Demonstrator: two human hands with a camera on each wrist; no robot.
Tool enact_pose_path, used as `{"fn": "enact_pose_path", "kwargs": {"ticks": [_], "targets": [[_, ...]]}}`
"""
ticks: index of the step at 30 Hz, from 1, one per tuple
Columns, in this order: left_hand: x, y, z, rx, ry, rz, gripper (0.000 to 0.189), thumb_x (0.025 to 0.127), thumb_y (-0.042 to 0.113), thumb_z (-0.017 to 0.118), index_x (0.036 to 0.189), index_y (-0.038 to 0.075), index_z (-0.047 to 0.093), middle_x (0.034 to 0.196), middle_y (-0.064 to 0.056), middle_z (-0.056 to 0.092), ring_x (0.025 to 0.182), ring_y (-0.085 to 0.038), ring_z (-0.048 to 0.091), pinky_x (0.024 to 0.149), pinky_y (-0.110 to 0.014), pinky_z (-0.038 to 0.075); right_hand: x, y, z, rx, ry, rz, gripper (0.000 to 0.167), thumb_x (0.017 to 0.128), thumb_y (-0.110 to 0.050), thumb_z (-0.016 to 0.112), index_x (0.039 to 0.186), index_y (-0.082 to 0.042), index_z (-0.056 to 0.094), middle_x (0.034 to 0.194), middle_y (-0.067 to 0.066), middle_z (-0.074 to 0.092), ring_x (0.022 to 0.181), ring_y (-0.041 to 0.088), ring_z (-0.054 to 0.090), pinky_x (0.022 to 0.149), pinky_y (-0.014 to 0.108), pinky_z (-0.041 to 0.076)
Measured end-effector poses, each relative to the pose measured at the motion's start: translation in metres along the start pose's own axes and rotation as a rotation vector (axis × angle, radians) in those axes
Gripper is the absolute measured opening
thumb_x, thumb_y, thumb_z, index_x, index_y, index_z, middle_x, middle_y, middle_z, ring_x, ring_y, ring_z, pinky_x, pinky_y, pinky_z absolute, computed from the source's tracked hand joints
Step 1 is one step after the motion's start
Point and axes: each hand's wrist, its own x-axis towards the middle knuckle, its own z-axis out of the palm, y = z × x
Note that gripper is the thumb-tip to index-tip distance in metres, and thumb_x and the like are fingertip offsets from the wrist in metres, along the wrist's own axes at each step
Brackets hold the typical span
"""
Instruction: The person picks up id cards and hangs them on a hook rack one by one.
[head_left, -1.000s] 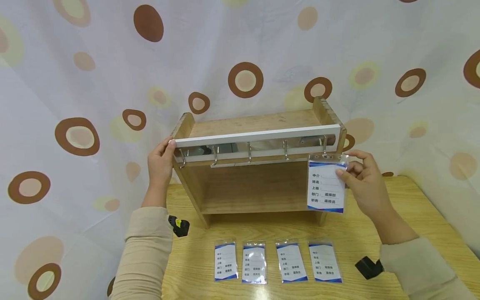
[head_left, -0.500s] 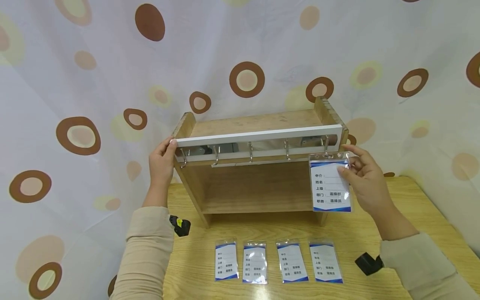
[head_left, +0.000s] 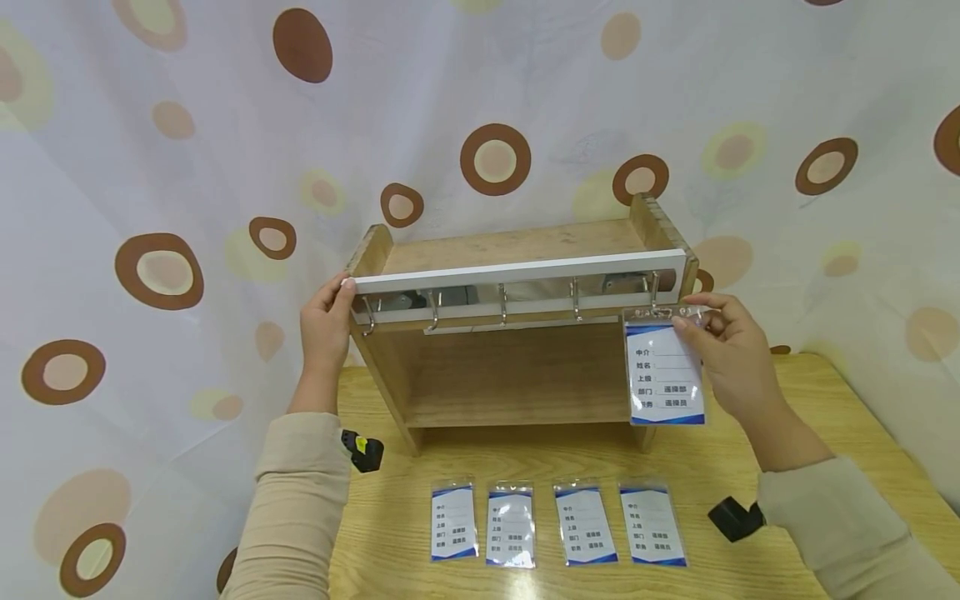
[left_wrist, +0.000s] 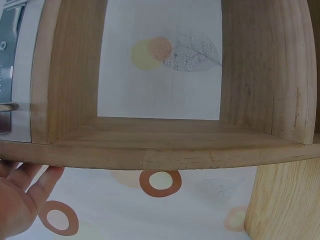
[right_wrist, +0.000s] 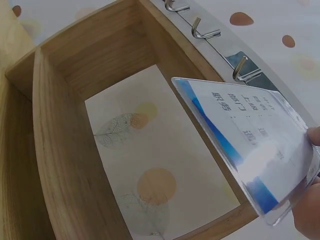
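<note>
In the head view my left hand (head_left: 322,329) holds the upper left corner of a wooden shelf (head_left: 517,375), thumb at the end of the white hook rail (head_left: 517,271). The left wrist view has its fingers (left_wrist: 44,184) against the shelf's side panel. My right hand (head_left: 733,348) pinches a clear ID badge holder (head_left: 666,379) by its upper right corner, thumb in front. The holder's top edge is right at the rightmost hook (head_left: 655,287). Seen from the right wrist, the badge slants close to the metal hooks, its blue-striped end away from the hand.
Several more ID badges (head_left: 587,525) lie in a row on the wooden table (head_left: 397,575) before the shelf. The other hooks on the rail, such as the middle hook (head_left: 503,304), hold nothing. A patterned curtain (head_left: 420,75) hangs behind.
The badge in my right hand has shifted slightly right, up against the rightmost hook, and my thumb now sits higher on its top edge. My left hand keeps its place on the shelf.
</note>
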Motion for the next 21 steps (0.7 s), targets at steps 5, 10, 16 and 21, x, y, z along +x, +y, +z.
{"fn": "enact_pose_path", "kwargs": {"ticks": [5, 10, 16, 21], "targets": [[0.000, 0.000, 0.000, -0.006, -0.002, -0.009, 0.036, 0.087, 0.024, 0.052, 0.114, 0.000, 0.055, 0.117, -0.010, 0.052, 0.108, -0.014, 0.044, 0.090, -0.026, 0.034, 0.002, -0.001, 0.001, -0.167, 0.035, 0.016, 0.013, 0.085, -0.017, 0.055, 0.098, -0.016, 0.052, 0.067, -0.002, 0.037, 0.056, 0.006, 0.036, 0.043, 0.014, 0.032], [0.000, 0.000, 0.001, -0.002, -0.004, -0.008, 0.036, 0.086, 0.024, 0.053, 0.114, 0.001, 0.055, 0.117, -0.010, 0.052, 0.108, -0.014, 0.044, 0.090, -0.026, 0.034, 0.004, -0.004, 0.003, -0.170, 0.035, 0.040, 0.010, 0.085, -0.019, 0.055, 0.093, -0.015, 0.051, 0.065, -0.001, 0.037, 0.056, 0.007, 0.037, 0.043, 0.015, 0.031], [0.000, 0.001, 0.000, 0.004, -0.010, -0.004, 0.036, 0.087, 0.023, 0.051, 0.116, 0.002, 0.054, 0.119, -0.010, 0.050, 0.111, -0.016, 0.043, 0.091, -0.029, 0.034, 0.007, -0.009, 0.004, -0.189, 0.007, 0.064, 0.010, 0.085, -0.021, 0.055, 0.090, -0.015, 0.049, 0.063, -0.001, 0.044, 0.056, 0.007, 0.043, 0.045, 0.015, 0.036], [0.000, 0.001, 0.000, 0.000, -0.009, 0.003, 0.036, 0.087, 0.023, 0.052, 0.115, 0.001, 0.054, 0.118, -0.010, 0.051, 0.110, -0.016, 0.044, 0.090, -0.028, 0.034, 0.008, -0.011, 0.003, -0.212, -0.034, 0.066, 0.010, 0.086, -0.022, 0.053, 0.090, -0.014, 0.048, 0.062, -0.002, 0.046, 0.057, 0.007, 0.045, 0.047, 0.015, 0.038]]}}
